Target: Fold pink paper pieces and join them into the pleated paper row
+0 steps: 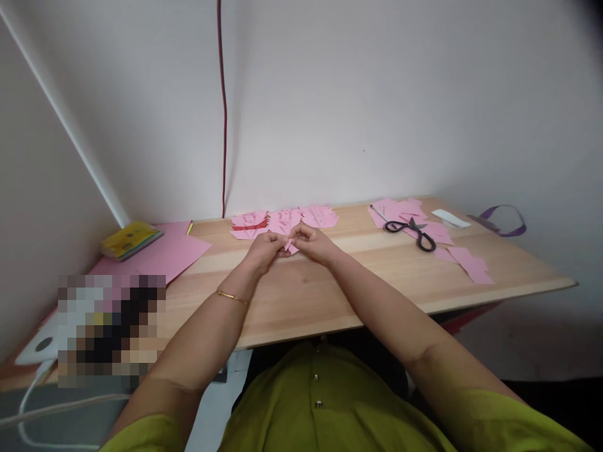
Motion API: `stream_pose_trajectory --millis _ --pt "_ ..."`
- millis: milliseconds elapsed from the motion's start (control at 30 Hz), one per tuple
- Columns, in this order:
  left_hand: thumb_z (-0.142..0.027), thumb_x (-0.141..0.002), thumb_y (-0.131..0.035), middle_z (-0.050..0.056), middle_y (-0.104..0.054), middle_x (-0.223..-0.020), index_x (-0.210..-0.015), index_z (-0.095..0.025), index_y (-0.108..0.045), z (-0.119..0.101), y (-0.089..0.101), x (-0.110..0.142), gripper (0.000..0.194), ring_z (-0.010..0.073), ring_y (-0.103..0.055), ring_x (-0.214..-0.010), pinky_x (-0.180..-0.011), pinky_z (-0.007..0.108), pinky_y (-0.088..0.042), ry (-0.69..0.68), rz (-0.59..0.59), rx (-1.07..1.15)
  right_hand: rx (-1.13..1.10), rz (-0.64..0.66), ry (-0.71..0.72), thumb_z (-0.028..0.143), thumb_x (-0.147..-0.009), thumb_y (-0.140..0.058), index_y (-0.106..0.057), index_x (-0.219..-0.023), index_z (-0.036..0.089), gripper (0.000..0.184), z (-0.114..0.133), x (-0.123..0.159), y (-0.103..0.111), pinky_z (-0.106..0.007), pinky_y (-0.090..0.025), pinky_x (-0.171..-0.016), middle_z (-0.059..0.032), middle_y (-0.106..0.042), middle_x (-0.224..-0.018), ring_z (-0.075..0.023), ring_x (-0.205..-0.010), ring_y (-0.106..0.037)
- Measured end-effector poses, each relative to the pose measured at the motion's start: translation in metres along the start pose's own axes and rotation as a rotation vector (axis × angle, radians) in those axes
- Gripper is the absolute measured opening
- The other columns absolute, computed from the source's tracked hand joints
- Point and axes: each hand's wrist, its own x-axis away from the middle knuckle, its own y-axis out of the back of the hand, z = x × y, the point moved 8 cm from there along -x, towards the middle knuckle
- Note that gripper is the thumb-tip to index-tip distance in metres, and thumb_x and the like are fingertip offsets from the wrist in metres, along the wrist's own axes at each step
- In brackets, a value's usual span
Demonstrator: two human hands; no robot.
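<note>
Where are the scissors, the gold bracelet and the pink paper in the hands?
Scissors [412, 227]: head view, near the pivot.
Gold bracelet [232, 296]: head view, middle of its band.
Held pink paper [293, 248]: head view, lower part.

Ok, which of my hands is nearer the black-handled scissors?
Right. Your right hand is left of the black-handled scissors; your left hand is farther left.

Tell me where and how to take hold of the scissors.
Probably by the black loop nearer the front edge of the table, coming from that side: the scissors lie open, partly on pink paper, their loops spread apart and blades pointing away from that edge.
</note>
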Motion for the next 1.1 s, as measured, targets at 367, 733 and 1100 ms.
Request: stream_pose_trajectory --millis 367,733,1100 --pt "-0.029 -0.061 -0.077 0.002 -0.059 -0.063 -0.067 -0.010 -0.065 0.000 0.005 -0.004 0.023 0.0111 -0.056 -0.061 -0.061 0.029 -0.055 -0.065 -0.053 -0.043 -0.061 -0.066 -0.147 0.045 -0.077 -0.061 -0.058 -0.083 0.018 0.028 -0.018 0.000 0.013 -0.024 -0.041 -0.064 0.0018 -0.054 -0.075 -0.0113 -0.069 -0.048" --pt "-0.036 -0.071 -0.068 -0.003 -0.056 -0.054 -0.062 -0.016 -0.058 -0.013 -0.001 0.004 0.024 0.0103 -0.052 -0.052 -0.055 0.023 -0.041 -0.225 -0.050 -0.374 0.249 -0.005 -0.090 0.043 -0.079 -0.056 -0.055 -0.071 0.017 0.027 0.002 0.002 0.006 -0.026 -0.039 -0.066 0.0009 -0.050 -0.069 -0.0133 -0.070 -0.045" --pt "-0.038 -0.063 -0.075 0.000 -0.060 -0.057 -0.065 -0.015 -0.058 -0.004 -0.001 -0.005 0.029 0.0114 -0.055 -0.053 -0.058 0.025 -0.045 -0.153 0.031 -0.094 0.203 0.044 0.014 0.042 -0.084 -0.052 -0.054 -0.075 0.020 0.024 0.004 0.001 0.002 -0.027 -0.037 -0.068 0.0009 -0.047 -0.071 -0.0148 -0.072 -0.043"
